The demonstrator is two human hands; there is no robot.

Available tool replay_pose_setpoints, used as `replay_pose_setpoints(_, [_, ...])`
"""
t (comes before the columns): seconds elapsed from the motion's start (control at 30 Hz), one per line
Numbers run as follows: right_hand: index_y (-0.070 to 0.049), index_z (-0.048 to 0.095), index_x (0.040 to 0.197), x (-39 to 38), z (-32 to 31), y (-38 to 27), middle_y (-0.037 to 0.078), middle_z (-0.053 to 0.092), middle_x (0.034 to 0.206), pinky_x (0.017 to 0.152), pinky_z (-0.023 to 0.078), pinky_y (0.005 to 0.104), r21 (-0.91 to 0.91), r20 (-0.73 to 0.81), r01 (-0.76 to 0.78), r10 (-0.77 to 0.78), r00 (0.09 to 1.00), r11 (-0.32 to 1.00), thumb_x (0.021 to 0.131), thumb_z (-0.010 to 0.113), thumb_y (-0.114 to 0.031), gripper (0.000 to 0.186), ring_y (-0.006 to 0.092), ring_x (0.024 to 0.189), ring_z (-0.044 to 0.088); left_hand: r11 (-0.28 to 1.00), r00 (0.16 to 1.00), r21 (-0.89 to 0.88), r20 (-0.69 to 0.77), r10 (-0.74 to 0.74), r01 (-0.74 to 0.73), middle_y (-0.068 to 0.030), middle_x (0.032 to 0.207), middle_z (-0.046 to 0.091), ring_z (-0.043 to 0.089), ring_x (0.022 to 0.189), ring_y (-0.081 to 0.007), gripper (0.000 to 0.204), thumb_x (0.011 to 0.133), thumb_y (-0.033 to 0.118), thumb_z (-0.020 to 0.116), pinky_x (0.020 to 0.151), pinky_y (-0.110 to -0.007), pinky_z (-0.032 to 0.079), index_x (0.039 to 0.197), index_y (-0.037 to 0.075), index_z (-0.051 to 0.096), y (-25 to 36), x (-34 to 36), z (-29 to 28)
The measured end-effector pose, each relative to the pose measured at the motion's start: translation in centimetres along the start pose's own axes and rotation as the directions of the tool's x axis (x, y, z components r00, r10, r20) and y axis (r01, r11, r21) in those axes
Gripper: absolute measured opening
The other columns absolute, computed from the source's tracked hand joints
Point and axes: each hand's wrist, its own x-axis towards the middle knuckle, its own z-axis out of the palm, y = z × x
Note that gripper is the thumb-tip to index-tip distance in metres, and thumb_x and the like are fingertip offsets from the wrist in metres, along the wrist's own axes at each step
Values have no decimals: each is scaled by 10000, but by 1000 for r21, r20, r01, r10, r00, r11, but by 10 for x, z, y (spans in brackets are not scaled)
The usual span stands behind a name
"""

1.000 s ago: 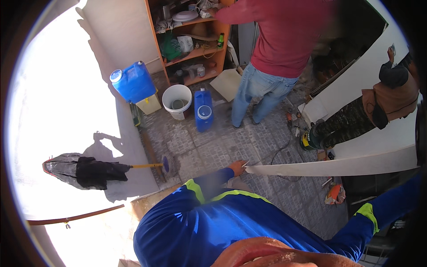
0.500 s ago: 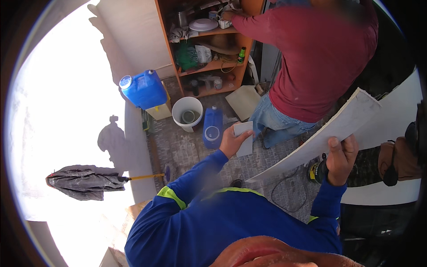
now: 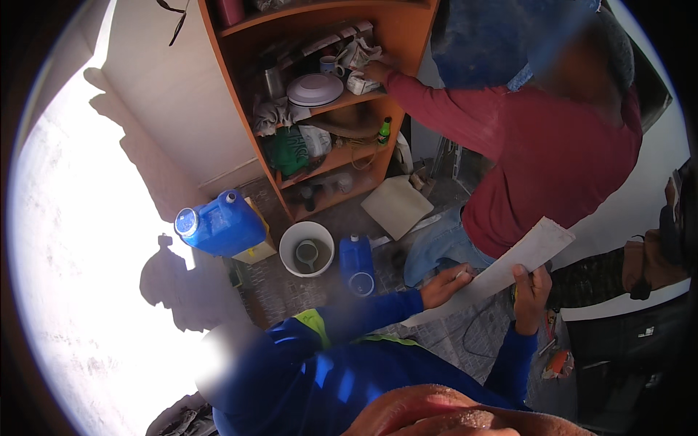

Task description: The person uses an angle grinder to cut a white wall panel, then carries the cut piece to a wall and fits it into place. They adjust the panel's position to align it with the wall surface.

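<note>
My right hand (image 3: 531,294) grips a long, pale board strip (image 3: 534,247), which slants up to the right in front of me. My left hand (image 3: 447,285) is closed beside the same strip, a small pale bit showing at its fingertips; what exactly it holds I cannot make out. The strip's lower end passes behind my left forearm. Just beyond my hands, a co-worker in a red top (image 3: 545,163) bends toward the shelf, one arm stretched to items on it.
An orange shelving unit (image 3: 225,80) holds crockery and bags. Blue jerrycans (image 3: 229,221) (image 3: 356,254), a white bucket (image 3: 283,258) and a pale square sheet (image 3: 396,211) stand or lie below it. Another person (image 3: 643,269) is at the right, near a dark cable (image 3: 476,330). A sunlit wall (image 3: 80,240) bounds the left.
My view has tipped up toward the shelves. My hands have moved closer together at the board strip. The small rectangular piece in my left hand no longer shows clearly. The co-worker has bent lower.
</note>
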Motion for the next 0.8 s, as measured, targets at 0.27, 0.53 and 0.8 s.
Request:
replay_pose_setpoints(0.27, [40, 645, 1038, 2, 36, -23, 83, 661, 924, 747, 452, 276, -76, -99, -70, 62, 993, 995, 949, 647, -183, 240, 144, 841, 598, 998, 985, 56, 172, -12, 2, -151, 1188, 639, 595, 1109, -219, 477, 990, 334, 581, 962, -365, 456, 1329, 4, 520, 24, 0, -25])
replay_pose_setpoints(0.53, [30, 426, 1391, -39, 73, 35, 139, 583, 1213, 958, 440, 339, 311, -246, -49, 131, 960, 949, 896, 678, -424, 717, 234, 1126, 577, 981, 971, 34, 142, -193, 190, -148, 1274, 606, 558, 1173, -197, 488, 977, 243, 612, 1008, -356, 437, 1381, -4, 492, 38, 8, -36])
replay_pose_setpoints(0.8, [51, 570, 1223, -129, 110, 119, 153, 640, 1159, 925, 477, 356, 132, 241, -474, 435, 867, 871, 888, 698, -108, 393, 225, 1084, 622, 982, 972, 100, 156, -175, 160, -111, 1098, 642, 605, 1044, -166, 370, 949, 213, 649, 884, -334, 488, 1224, -25, 577, 38, 26, -26])
